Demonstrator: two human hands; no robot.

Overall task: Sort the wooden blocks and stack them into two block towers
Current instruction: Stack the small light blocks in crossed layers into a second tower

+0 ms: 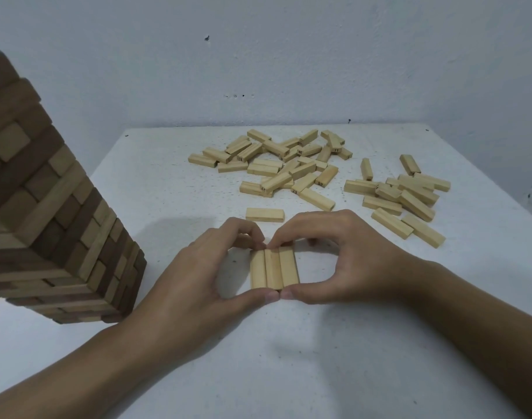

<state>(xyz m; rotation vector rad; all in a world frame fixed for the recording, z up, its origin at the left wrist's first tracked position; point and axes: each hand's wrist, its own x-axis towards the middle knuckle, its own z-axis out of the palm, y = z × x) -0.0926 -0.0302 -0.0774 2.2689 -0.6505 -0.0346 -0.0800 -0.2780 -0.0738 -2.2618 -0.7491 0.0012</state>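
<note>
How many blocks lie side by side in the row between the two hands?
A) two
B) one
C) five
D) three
D: the row of blocks is made of three pale pieces lying flat on the table, pinched at its near and far ends by the left hand and the right hand.

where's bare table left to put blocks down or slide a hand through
Bare: the stretch between the tall tower and the far pile; the table this side of the three-block row. Crowded: far pile and right pile.
</note>
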